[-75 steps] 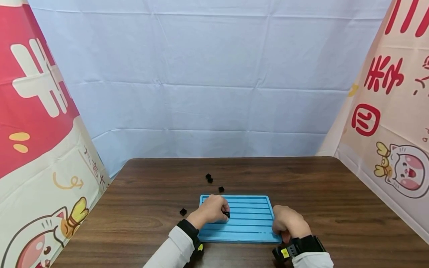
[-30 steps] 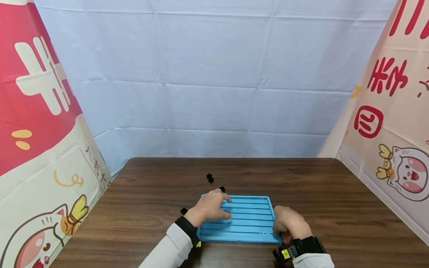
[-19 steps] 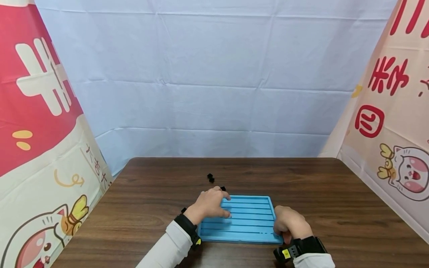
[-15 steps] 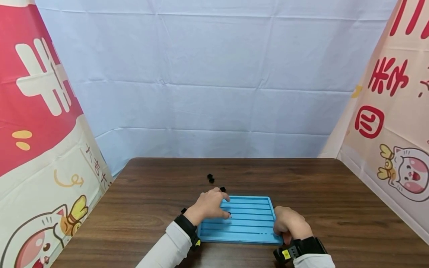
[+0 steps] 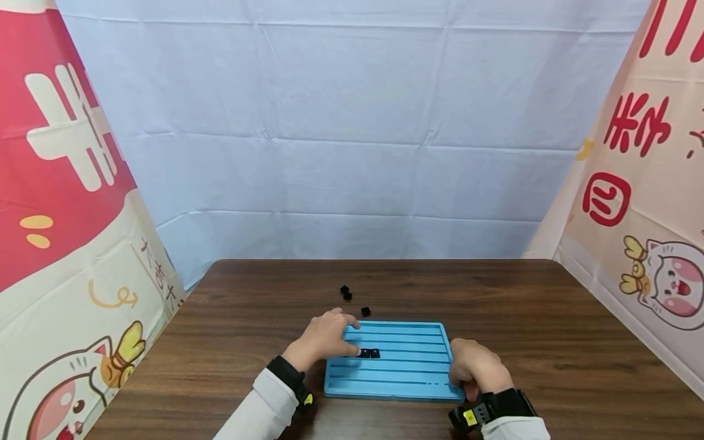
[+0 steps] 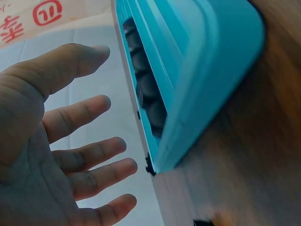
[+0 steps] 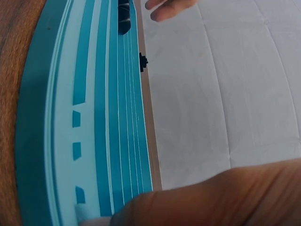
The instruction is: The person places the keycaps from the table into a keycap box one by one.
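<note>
A light blue ridged tray [image 5: 407,391] lies on the table. Several small black keycaps [image 5: 370,353] sit in a row along one of its grooves; in the left wrist view the keycaps [image 6: 148,87] stand side by side near the tray's end. My left hand [image 5: 324,337] hovers over the tray's left side, fingers spread and nothing held; its thumb tip hides part of the row in the head view. At the right edge my right hand [image 5: 477,365] grips the tray with curled fingers. Only part of that right hand [image 7: 207,200] shows in the right wrist view.
Behind the tray lie loose black keycaps: one keycap [image 5: 365,311] close to its back edge, and a small pair [image 5: 346,293] farther back. The brown wooden table [image 5: 264,293] ends at a pale blue cloth [image 5: 352,153], with printed cloths at both sides.
My left hand, which pinched a keycap over the tray, has opened and drawn back to the left, so keycaps show in the groove. My right hand stays at the tray's edge.
</note>
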`<state>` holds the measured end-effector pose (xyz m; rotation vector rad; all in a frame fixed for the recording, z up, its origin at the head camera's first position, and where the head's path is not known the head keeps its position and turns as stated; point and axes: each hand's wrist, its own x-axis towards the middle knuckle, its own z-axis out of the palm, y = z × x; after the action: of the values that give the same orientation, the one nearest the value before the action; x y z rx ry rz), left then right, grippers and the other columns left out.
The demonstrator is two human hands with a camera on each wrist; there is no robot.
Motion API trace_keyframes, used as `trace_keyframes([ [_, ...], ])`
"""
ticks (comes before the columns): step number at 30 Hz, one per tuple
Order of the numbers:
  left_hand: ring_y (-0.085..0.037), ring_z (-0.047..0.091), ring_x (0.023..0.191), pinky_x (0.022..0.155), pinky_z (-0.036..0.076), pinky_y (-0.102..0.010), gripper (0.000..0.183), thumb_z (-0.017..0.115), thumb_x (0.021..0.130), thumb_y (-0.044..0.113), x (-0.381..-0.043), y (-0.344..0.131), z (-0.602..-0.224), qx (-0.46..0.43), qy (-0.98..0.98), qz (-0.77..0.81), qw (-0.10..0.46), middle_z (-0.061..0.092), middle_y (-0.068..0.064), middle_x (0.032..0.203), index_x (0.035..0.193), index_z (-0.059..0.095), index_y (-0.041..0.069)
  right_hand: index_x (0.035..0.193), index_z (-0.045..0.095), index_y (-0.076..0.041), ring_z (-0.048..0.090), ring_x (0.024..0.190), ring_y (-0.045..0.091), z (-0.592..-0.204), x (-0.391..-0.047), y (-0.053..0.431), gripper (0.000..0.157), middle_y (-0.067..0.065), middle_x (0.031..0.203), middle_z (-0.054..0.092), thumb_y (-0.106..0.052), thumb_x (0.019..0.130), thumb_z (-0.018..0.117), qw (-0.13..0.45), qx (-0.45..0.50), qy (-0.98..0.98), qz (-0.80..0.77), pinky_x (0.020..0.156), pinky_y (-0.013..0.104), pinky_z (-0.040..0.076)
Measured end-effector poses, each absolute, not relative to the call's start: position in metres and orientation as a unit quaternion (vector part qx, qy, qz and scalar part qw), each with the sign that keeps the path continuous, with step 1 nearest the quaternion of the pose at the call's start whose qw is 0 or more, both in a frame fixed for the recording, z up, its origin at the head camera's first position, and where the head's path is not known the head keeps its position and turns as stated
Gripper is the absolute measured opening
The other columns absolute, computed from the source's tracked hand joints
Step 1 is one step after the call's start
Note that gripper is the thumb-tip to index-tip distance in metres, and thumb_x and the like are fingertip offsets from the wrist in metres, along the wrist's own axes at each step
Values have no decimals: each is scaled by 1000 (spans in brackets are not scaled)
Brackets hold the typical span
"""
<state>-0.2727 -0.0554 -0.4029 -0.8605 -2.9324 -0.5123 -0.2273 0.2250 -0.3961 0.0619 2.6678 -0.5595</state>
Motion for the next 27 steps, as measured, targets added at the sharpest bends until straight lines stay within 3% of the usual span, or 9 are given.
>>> trace_keyframes([
  [18,-32,52,105,86,35,-61,45,76,77,28,-270,-101,-406,-266,-937,-229,-6,56,-11,113,115,64,8,85,56,5,53,36,15,-393,-225,225,11,14,51,57,6,77,64,207,11,957,-205,35,23,36],
  [27,-31,53,104,82,42,-53,53,81,70,24,-271,-121,-410,-255,-933,-253,-11,56,-12,111,116,62,4,90,55,7,50,35,14,-392,-226,224,14,14,51,56,7,78,62,209,7,955,-209,36,24,35],
])
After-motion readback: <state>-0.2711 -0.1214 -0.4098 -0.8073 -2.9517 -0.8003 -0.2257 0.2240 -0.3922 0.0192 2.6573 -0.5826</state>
